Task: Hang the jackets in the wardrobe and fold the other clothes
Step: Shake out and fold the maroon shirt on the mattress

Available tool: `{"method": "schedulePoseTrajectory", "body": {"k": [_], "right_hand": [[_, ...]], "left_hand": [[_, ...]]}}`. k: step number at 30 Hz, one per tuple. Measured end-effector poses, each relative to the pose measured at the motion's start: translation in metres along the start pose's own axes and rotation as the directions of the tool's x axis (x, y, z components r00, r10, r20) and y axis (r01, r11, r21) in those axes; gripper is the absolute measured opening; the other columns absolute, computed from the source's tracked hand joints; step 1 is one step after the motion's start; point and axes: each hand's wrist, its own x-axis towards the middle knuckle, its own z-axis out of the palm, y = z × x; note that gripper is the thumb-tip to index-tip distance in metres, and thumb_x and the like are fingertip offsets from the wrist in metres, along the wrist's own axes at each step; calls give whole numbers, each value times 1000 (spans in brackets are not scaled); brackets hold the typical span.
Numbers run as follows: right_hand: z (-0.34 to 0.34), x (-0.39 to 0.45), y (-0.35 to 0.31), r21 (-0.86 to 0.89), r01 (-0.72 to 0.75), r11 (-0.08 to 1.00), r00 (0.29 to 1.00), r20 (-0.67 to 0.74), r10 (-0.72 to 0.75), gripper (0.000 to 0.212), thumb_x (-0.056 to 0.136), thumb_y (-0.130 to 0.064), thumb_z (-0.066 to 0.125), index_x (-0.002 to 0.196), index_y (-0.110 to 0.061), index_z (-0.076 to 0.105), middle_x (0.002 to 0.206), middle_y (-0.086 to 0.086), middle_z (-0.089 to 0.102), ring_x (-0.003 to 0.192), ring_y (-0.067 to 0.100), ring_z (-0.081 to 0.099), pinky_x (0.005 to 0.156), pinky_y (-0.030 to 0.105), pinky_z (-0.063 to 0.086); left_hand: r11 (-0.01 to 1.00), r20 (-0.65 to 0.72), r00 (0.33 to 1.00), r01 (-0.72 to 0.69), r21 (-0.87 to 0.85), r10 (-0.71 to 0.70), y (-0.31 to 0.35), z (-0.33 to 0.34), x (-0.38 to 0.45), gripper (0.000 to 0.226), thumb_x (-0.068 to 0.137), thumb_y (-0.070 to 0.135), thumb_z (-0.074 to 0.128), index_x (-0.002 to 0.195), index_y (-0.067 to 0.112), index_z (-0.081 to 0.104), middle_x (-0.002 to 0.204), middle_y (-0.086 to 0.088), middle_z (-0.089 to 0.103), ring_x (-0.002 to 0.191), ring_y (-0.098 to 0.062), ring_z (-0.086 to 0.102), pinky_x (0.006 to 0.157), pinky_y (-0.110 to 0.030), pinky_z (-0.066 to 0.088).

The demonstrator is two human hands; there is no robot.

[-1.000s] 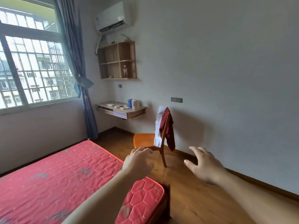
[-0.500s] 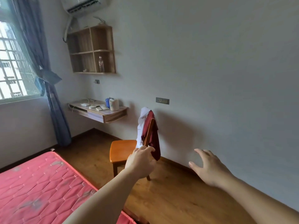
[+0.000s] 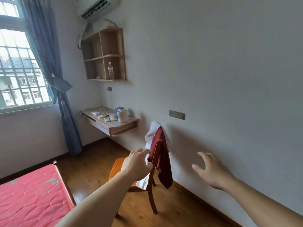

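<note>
A dark red garment (image 3: 162, 159) and a white garment (image 3: 151, 133) hang over the back of a wooden chair (image 3: 154, 182) with an orange seat, beside the grey wall. My left hand (image 3: 136, 164) reaches out in front of the chair back, fingers loosely bent, holding nothing; it overlaps the clothes in the view, and I cannot tell if it touches them. My right hand (image 3: 211, 171) is spread open in the air to the right of the chair, apart from the red garment. No wardrobe is in view.
A bed with a bare red mattress (image 3: 31, 197) fills the lower left. A wall-mounted desk (image 3: 114, 126) with small items and a wooden wall shelf (image 3: 105, 54) stand behind the chair. A blue curtain (image 3: 54, 76) hangs by the window. Wooden floor (image 3: 177, 210) lies around the chair.
The view has come closer to the chair, and the bed has slid to the lower left. Both hands stay stretched forward, the left one now level with the chair back.
</note>
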Motion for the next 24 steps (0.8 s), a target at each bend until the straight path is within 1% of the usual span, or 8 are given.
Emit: {"method": "schedulePoseTrajectory", "body": {"k": [3, 5, 7, 9, 14, 19, 21, 24], "right_hand": [[3, 70, 8, 8, 54, 999, 999, 5, -54, 64, 96, -47, 47, 151, -23, 23, 157, -1, 24, 142, 19, 29, 112, 33, 29], [8, 119, 16, -25, 73, 997, 997, 11, -73, 65, 95, -50, 45, 151, -24, 24, 156, -2, 25, 141, 19, 31, 112, 35, 31], [15, 169, 25, -61, 86, 994, 996, 28, -84, 66, 95, -52, 44, 151, -25, 23, 156, -3, 25, 141, 19, 31, 113, 36, 31], [24, 221, 34, -76, 81, 994, 995, 61, -77, 67, 94, -54, 44, 151, -26, 23, 156, -5, 24, 140, 18, 33, 112, 36, 31], [34, 340, 49, -79, 70, 994, 991, 118, -60, 65, 96, -50, 46, 151, -24, 24, 156, -2, 25, 140, 19, 32, 111, 34, 30], [50, 458, 48, -101, 120, 988, 983, 151, -104, 64, 96, -49, 46, 151, -23, 26, 155, 1, 27, 140, 23, 33, 112, 39, 32], [68, 508, 47, -95, 152, 984, 974, 185, -132, 65, 95, -50, 46, 151, -23, 25, 155, 1, 26, 140, 23, 33, 112, 40, 32], [107, 578, 49, -59, 204, 977, 951, 250, -183, 67, 93, -54, 45, 150, -23, 27, 155, 2, 28, 138, 24, 35, 110, 40, 33]], "left_hand": [[999, -13, 999, 34, -15, -35, -8, 27, 59, 44, 84, 43, 60, 127, 42, 51, 127, 14, 57, 113, -13, 53, 84, -26, 55], [998, -18, 999, 47, -31, -48, -17, 50, 103, 44, 84, 43, 59, 128, 41, 51, 128, 13, 57, 115, -15, 52, 85, -29, 54], [997, -22, 998, 64, -51, -65, -27, 75, 147, 44, 84, 41, 57, 128, 41, 50, 129, 12, 57, 115, -16, 52, 82, -27, 52], [992, -1, 995, 97, -75, -97, -40, 100, 194, 45, 85, 39, 56, 129, 39, 51, 127, 10, 58, 113, -17, 53, 80, -27, 54], [984, 66, 985, 162, -80, -157, -61, 138, 288, 45, 85, 36, 55, 129, 37, 52, 127, 6, 57, 112, -20, 54, 84, -36, 56], [966, 78, 969, 240, -101, -232, -81, 168, 373, 43, 84, 34, 56, 127, 35, 55, 128, 7, 57, 112, -18, 54, 81, -33, 56], [951, 75, 959, 282, -128, -275, -91, 189, 403, 41, 84, 36, 56, 125, 33, 56, 127, 8, 58, 110, -16, 56, 83, -33, 55], [920, 127, 927, 369, -133, -353, -102, 230, 442, 42, 84, 36, 55, 127, 30, 56, 127, 5, 59, 105, -15, 58, 82, -31, 55]]}}
